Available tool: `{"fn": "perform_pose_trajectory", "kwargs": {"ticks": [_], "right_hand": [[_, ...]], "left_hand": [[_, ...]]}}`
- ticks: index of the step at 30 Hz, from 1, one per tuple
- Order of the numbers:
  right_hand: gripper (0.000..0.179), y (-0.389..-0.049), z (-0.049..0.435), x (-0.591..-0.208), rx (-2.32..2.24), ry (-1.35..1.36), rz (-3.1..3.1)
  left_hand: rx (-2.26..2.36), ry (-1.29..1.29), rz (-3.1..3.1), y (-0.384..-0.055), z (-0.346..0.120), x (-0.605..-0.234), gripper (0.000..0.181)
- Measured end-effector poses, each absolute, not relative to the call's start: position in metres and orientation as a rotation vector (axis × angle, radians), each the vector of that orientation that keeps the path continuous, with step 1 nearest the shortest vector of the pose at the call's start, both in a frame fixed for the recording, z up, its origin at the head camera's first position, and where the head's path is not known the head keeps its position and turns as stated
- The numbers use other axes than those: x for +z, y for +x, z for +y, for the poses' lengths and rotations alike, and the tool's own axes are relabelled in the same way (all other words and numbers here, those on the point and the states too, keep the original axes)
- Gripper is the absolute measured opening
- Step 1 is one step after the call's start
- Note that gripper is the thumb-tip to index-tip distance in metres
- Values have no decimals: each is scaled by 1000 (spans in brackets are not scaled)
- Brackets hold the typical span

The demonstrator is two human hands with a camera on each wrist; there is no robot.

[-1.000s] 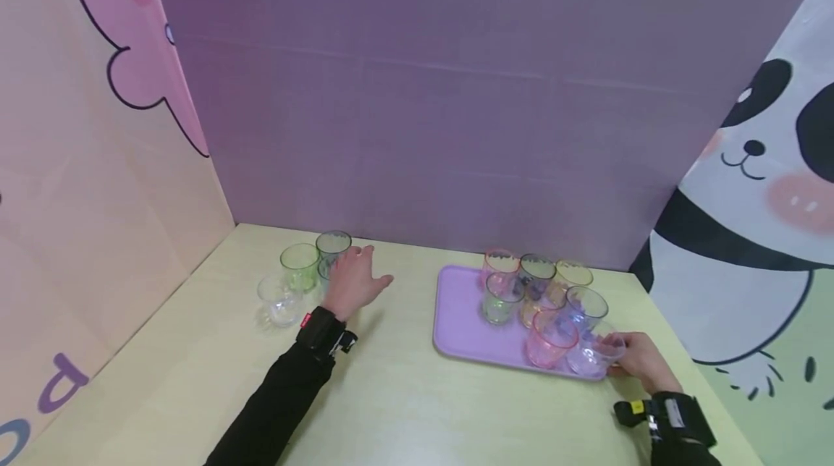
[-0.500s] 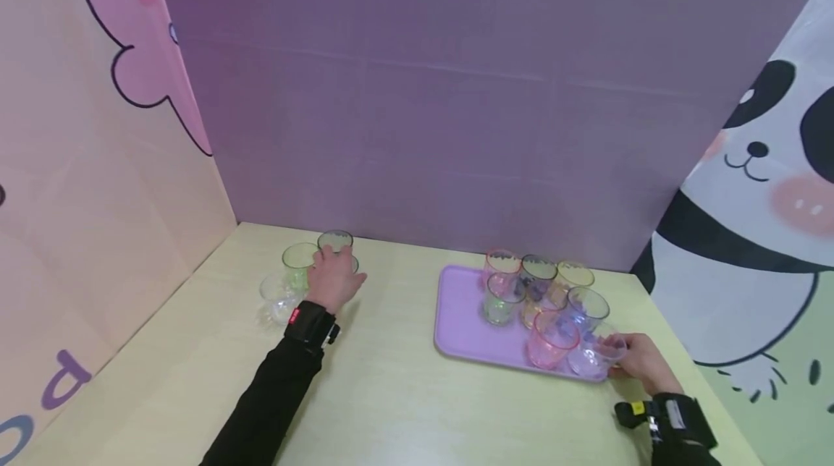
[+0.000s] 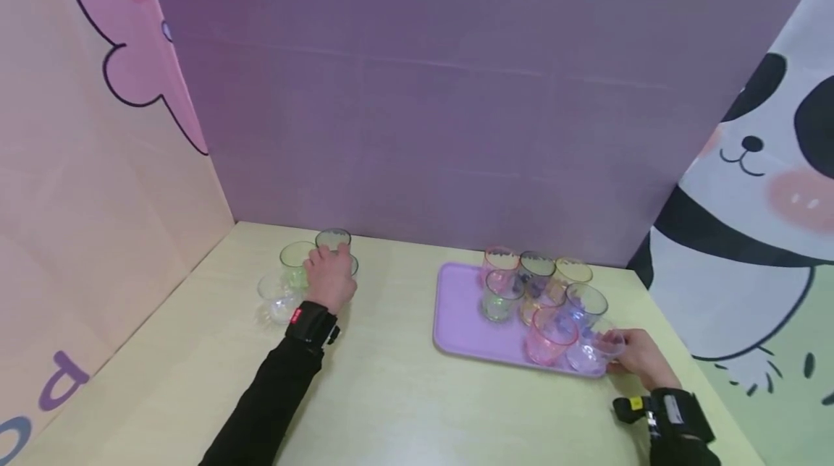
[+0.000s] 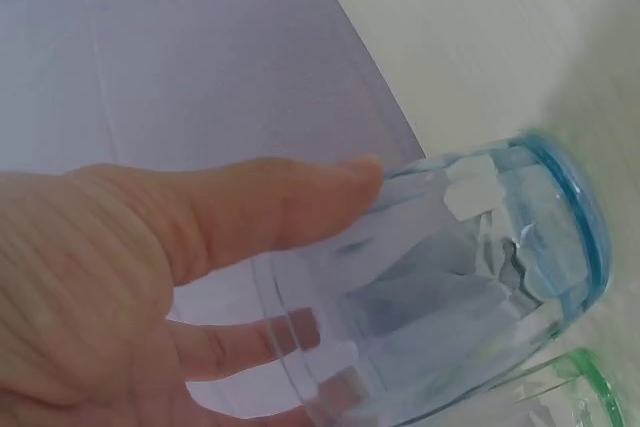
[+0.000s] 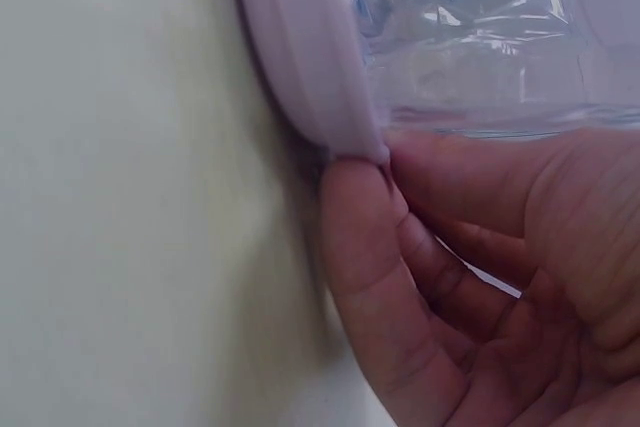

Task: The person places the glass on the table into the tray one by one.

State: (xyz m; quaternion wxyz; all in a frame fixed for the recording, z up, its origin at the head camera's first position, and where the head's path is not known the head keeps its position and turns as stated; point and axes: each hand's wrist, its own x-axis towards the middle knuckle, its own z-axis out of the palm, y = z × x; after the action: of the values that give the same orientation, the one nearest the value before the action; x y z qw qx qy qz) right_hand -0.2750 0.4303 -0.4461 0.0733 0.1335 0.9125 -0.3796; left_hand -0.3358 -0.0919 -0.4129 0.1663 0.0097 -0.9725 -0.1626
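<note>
My left hand (image 3: pixel 331 279) is at the back left, thumb and fingers around a blue-tinted glass (image 4: pixel 430 287). In the head view this hand hides most of that glass. Beside it stand a dark-rimmed glass (image 3: pixel 333 237), a green glass (image 3: pixel 297 255) and a colourless glass (image 3: pixel 279 301). At the right, my right hand (image 3: pixel 641 359) pinches the front right corner of a purple tray (image 3: pixel 465 341), thumb above the rim and index finger below. A clear glass (image 5: pixel 470 47) stands on the tray right by this thumb.
The tray also carries several tinted glasses, among them a pink glass (image 3: pixel 551 339), a green-tinted glass (image 3: pixel 502 298), a blue-violet glass (image 3: pixel 586 303) and a yellow-rimmed glass (image 3: pixel 575 272). Behind the pale table (image 3: pixel 391 394) rises a purple cloth wall (image 3: pixel 417 104), with printed walls either side.
My left hand has moved slightly left onto the blue-tinted glass, and its spread fingers have closed around it. My right hand and the tray keep their places.
</note>
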Motion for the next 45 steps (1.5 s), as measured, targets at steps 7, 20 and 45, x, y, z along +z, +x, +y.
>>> {"fn": "perform_pose_trajectory", "kwargs": {"ticks": [7,20,45], "right_hand": [[42,-276,428,-443,-1133,387,2757],[44,-274,429,-447,-1168,383,2732],[50,-275,432,-447,-1153,393,2741]], "left_hand": [[-534,0,-2757,-335,-86,-410,53],[-575,-81,-2724,-342,-82,-429,64],[-1338,-225,-2661,-339,-38,-425,77]]}}
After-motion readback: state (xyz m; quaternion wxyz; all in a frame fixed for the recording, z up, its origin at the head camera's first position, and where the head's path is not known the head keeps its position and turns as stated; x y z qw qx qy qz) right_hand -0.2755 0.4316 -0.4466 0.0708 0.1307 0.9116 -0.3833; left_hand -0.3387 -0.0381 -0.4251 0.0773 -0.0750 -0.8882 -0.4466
